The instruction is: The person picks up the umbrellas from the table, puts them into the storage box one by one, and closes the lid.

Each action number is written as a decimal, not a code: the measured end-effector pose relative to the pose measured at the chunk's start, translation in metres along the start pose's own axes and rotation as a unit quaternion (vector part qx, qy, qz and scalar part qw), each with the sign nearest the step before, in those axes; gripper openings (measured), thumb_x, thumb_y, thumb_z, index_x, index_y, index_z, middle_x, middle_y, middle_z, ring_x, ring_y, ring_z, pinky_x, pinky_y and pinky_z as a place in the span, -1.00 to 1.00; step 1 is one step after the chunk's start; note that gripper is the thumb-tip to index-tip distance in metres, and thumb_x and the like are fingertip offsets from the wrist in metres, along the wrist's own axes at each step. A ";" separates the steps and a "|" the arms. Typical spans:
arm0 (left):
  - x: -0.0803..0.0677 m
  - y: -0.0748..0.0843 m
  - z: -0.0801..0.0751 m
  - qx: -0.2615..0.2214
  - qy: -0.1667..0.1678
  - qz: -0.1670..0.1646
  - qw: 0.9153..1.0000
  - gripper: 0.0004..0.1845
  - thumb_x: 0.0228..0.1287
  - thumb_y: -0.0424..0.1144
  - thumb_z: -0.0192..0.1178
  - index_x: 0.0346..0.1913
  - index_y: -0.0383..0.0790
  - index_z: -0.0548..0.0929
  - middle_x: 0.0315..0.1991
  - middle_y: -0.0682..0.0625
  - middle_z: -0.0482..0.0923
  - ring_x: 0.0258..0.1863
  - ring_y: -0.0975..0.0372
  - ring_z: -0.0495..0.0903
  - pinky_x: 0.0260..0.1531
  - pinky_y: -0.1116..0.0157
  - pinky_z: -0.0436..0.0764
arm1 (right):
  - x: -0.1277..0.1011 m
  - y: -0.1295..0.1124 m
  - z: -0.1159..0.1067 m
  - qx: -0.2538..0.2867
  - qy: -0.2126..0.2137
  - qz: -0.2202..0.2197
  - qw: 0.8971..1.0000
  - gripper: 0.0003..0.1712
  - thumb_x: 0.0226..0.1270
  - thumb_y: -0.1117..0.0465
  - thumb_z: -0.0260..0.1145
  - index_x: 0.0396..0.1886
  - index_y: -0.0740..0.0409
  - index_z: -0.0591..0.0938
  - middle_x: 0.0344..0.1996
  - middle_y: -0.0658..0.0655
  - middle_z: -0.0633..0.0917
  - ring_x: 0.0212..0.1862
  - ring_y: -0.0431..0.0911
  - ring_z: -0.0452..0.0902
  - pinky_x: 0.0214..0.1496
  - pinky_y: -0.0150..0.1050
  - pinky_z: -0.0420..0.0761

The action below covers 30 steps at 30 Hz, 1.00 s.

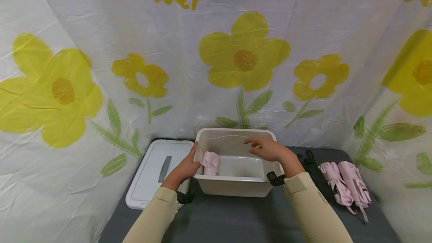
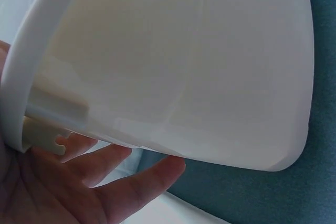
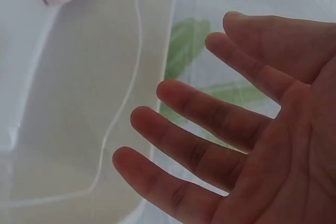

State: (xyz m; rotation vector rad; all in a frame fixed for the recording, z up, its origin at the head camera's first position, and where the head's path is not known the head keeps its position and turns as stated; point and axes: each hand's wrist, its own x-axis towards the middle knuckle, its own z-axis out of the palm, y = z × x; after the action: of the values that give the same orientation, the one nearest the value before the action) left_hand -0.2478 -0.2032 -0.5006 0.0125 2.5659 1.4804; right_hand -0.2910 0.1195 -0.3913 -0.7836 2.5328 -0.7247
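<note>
A cream plastic storage bin (image 1: 233, 186) stands upright on the dark table. A pink folded umbrella (image 1: 211, 163) lies inside it against the left end; part of it shows in the right wrist view. My left hand (image 1: 185, 168) grips the bin's left rim. In the left wrist view, several fingers (image 2: 142, 187) reach along the outer wall beneath the rim. Above the right part of the bin hovers my right hand (image 1: 270, 150), holding nothing. Its fingers (image 3: 202, 116) are spread and loosely bent in the right wrist view.
Left of the bin lies a white lid (image 1: 148, 179) with a grey handle (image 1: 164, 168). Two pink folded umbrellas (image 1: 354, 183) and a black folded umbrella (image 1: 317, 175) lie at the right. A flower-printed curtain (image 1: 189, 85) hangs close behind the table (image 1: 229, 220).
</note>
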 end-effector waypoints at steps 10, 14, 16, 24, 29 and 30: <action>-0.004 0.004 -0.001 0.005 0.009 -0.002 1.000 -0.10 0.26 -0.41 -0.09 0.57 0.07 -0.26 0.55 -0.27 -0.13 0.49 -0.16 0.00 0.34 -0.22 0.11 | -0.031 0.022 -0.008 0.004 0.043 0.004 0.999 -0.49 0.50 0.07 0.06 0.38 0.03 0.40 0.25 0.32 0.50 0.22 0.24 0.47 0.08 0.12 0.52; -0.004 0.005 0.000 0.000 0.005 -0.002 1.000 -0.10 0.27 -0.40 -0.10 0.57 0.09 -0.27 0.55 -0.26 -0.15 0.49 -0.16 -0.01 0.33 -0.23 0.13 | -0.039 0.032 -0.009 0.011 0.061 0.019 0.998 -0.50 0.49 0.06 0.07 0.37 0.02 0.41 0.25 0.34 0.50 0.19 0.25 0.50 0.08 0.13 0.53; -0.004 0.005 0.001 -0.004 0.003 -0.003 1.000 -0.10 0.28 -0.40 -0.10 0.57 0.10 -0.27 0.56 -0.24 -0.17 0.50 -0.16 -0.02 0.33 -0.23 0.13 | -0.042 0.037 -0.009 0.009 0.070 0.022 0.997 -0.50 0.49 0.05 0.07 0.37 0.03 0.42 0.24 0.33 0.51 0.19 0.24 0.50 0.09 0.12 0.53; -0.004 0.003 0.002 -0.003 0.010 0.003 1.000 -0.09 0.25 -0.41 -0.09 0.57 0.09 -0.26 0.55 -0.27 -0.13 0.47 -0.17 0.04 0.31 -0.22 0.18 | -0.056 0.058 -0.011 0.008 0.115 0.032 0.993 -0.48 0.48 0.06 0.09 0.37 0.10 0.42 0.22 0.34 0.54 0.21 0.24 0.49 0.10 0.15 0.51; -0.003 0.003 0.002 -0.004 0.014 0.001 1.000 -0.08 0.22 -0.42 -0.09 0.57 0.09 -0.25 0.54 -0.30 -0.10 0.44 -0.19 0.09 0.28 -0.23 0.21 | -0.063 0.074 -0.010 0.017 0.133 0.048 0.990 -0.48 0.47 0.08 0.11 0.35 0.13 0.43 0.16 0.35 0.58 0.14 0.23 0.54 0.04 0.13 0.55; -0.003 0.003 0.002 -0.005 0.013 -0.001 1.000 -0.08 0.22 -0.42 -0.09 0.57 0.10 -0.25 0.54 -0.30 -0.10 0.45 -0.19 0.09 0.28 -0.23 0.21 | -0.065 0.077 -0.009 0.017 0.135 0.052 0.989 -0.48 0.47 0.07 0.11 0.35 0.13 0.43 0.16 0.35 0.58 0.13 0.23 0.54 0.04 0.13 0.55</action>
State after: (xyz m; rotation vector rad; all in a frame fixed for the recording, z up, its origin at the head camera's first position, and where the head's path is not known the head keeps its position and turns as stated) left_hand -0.2448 -0.2001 -0.4988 -0.0109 2.5774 1.5011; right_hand -0.2772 0.2168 -0.4154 -0.5681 2.7676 -0.8895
